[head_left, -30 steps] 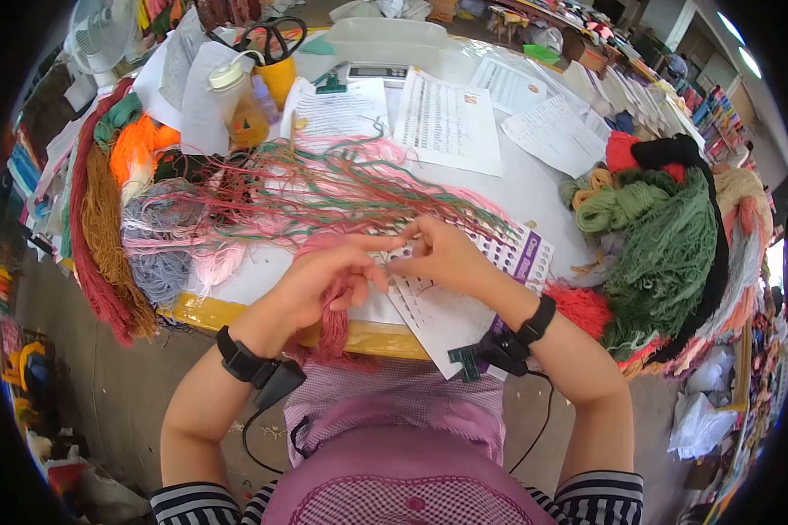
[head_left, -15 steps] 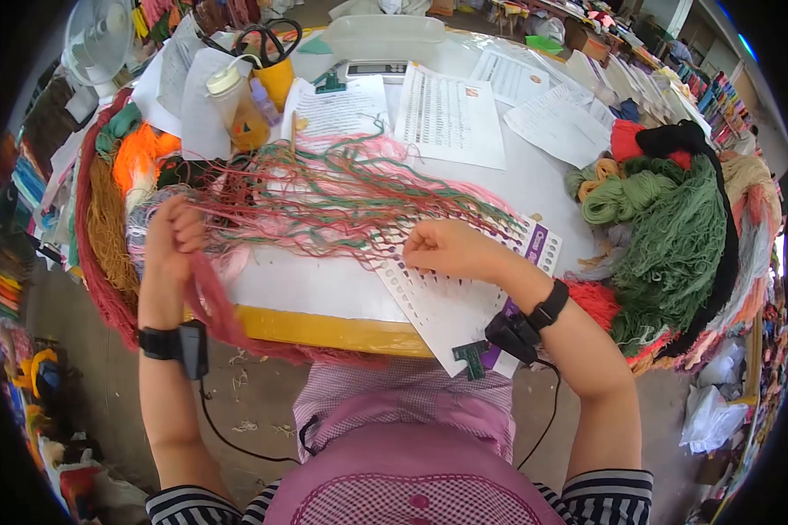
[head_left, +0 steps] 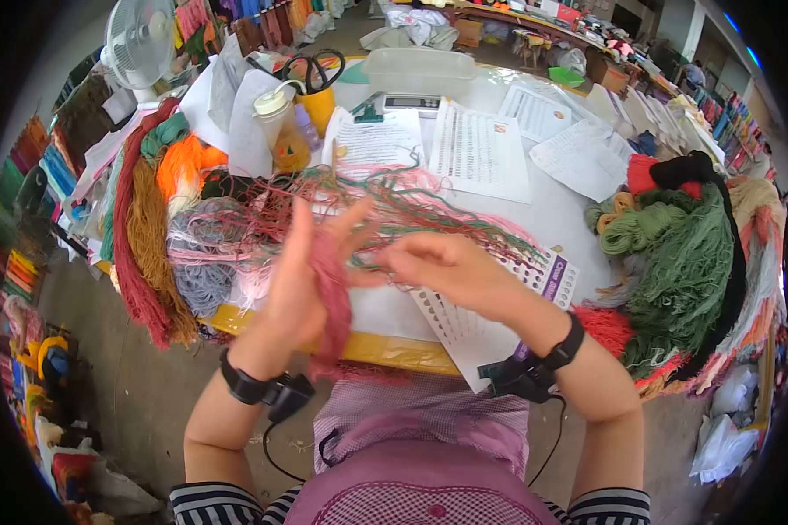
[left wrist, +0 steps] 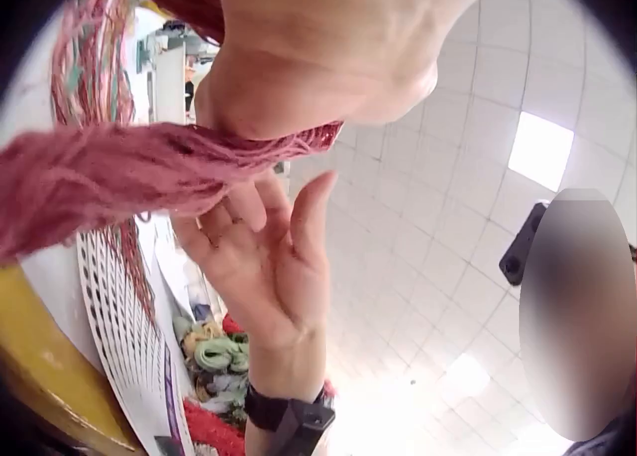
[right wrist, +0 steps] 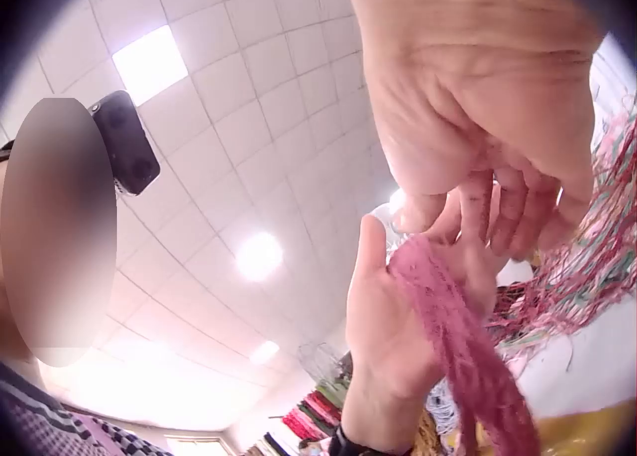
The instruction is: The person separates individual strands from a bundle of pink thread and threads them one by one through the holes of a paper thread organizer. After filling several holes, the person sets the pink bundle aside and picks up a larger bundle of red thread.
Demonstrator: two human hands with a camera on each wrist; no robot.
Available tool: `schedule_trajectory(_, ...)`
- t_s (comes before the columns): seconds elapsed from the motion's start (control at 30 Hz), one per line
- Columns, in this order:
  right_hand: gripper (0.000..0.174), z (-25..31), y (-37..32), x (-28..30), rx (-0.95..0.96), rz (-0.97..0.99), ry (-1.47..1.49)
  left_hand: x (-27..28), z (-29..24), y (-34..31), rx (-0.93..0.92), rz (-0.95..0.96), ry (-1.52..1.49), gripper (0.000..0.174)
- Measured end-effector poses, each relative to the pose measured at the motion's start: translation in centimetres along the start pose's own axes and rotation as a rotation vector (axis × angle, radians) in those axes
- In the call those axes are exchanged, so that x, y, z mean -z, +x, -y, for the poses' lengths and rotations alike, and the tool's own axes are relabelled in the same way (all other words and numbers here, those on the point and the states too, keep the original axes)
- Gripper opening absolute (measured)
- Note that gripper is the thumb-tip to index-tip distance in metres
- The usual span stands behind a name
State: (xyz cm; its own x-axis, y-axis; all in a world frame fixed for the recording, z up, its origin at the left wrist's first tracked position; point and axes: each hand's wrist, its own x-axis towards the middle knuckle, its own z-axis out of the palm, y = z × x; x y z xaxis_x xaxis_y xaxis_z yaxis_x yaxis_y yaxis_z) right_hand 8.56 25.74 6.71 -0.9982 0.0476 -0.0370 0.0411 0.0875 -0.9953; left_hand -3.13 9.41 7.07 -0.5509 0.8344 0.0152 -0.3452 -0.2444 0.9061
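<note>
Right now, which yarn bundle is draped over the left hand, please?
The dusty rose yarn bundle is draped across the left hand; the crimson yarn bundle and fluffy green yarn bundle lie away from that hand.

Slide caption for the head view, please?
Pink yarn hangs across the left hand, the right hand close by, with a punched card and colored threads on the table.

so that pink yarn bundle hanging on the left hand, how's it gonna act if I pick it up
The pink yarn bundle is probably floppy, since it bends as it hangs from the left hand. It's likely light for its size, being made of thin, loose strands. It may grip rather than slide, as its surface looks fuzzy.
</note>
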Motion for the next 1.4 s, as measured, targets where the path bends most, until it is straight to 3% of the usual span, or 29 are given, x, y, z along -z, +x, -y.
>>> schedule_trajectory(0.07, 0.018, 0.3, -0.1, -0.8, 0.089, 0.025, 0.178, -1.7, 1.1, -0.1, 0.068, 0.102, 0.037, 0.087)
schedule_trajectory(0.23, 0.011, -1.3, -1.1, 0.1, 0.086, -0.096, 0.11, -3.1, 2.2, 0.0, 0.003, 0.137, 0.133, 0.078)
schedule_trajectory(0.33, 0.009, -1.5, -1.9, 0.3, 0.055, -0.189, 0.187, -3.1, 1.9, -0.3, 0.062, 0.185, 0.2, 0.067)
schedule_trajectory(0.4, 0.011, -1.9, -2.3, 0.7, 0.275, -0.268, 0.383, -2.5, 2.4, -0.2, 0.069, 0.061, -0.101, 0.057)
schedule_trajectory(0.43, 0.011, -1.5, -2.8, 1.2, 0.268, -0.269, 0.384, -1.5, 2.6, 0.0, 0.074, 0.059, -0.105, 0.057)
schedule_trajectory(0.5, 0.016, 0.4, -4.4, 3.1, 0.401, -0.22, 0.754, 2.0, 2.9, 0.4, 0.115, -0.031, -0.168, 0.052)
schedule_trajectory(0.57, 0.02, 2.3, -7.3, 6.0, 0.44, -0.385, 0.788, 5.3, 2.9, 0.4, 0.067, -0.23, -0.133, 0.045)
schedule_trajectory(0.67, 0.019, 4.4, -13.5, 15.9, 0.72, -0.711, 0.611, 11.3, 2.1, 0.2, -0.043, -0.527, -0.032, 0.037)
schedule_trajectory(0.7, 0.015, 5.2, -17.2, 19.4, 0.764, -1.04, 0.368, 12.5, 1.7, -0.2, -0.038, -0.525, -0.035, 0.037)
schedule_trajectory(0.73, 0.014, 6.7, -18.4, 19.4, 0.826, -1.508, 0.002, 13.4, 1.2, -0.6, -0.072, -0.559, 0.0, 0.035)
schedule_trajectory(0.77, 0.016, 6.2, -20.7, 21.3, 0.825, -1.495, -0.281, 13.6, 0.8, -0.8, -0.107, -0.594, 0.033, 0.033)
schedule_trajectory(0.83, 0.015, 6.4, -16.0, 16.1, 0.694, -1.487, -0.693, 8.8, -0.1, -1.0, -0.071, -0.584, 0.083, 0.03)
schedule_trajectory(0.93, 0.013, 1.6, -10.4, 10.9, 0.269, -1.06, -0.726, 3.5, 1.2, 0.0, 0.171, -0.224, 0.17, 0.03)
schedule_trajectory(1.0, 0.013, -2.2, -7.3, 7.5, 0.231, -0.636, -0.596, 1.3, 3.6, 1.0, 0.283, -0.122, 0.137, 0.031)
schedule_trajectory(1.03, 0.008, -3.9, -6.0, 6.0, 0.138, -0.543, -0.376, 0.5, 4.6, 1.4, 0.348, -0.098, 0.109, 0.031)
schedule_trajectory(1.07, 0.008, -5.2, -4.9, 5.0, 0.054, -0.491, -0.319, -0.4, 5.2, 1.6, 0.348, -0.101, 0.109, 0.031)
schedule_trajectory(1.13, 0.008, -7.4, -3.4, 4.4, -0.03, -0.436, -0.259, -1.7, 6.0, 1.9, 0.597, -0.114, -0.02, 0.027)
schedule_trajectory(1.4, 0.012, -8.4, -1.9, 3.8, -0.059, -0.444, -0.53, -1.7, 8.4, 2.2, 0.53, -0.111, -0.023, 0.023)
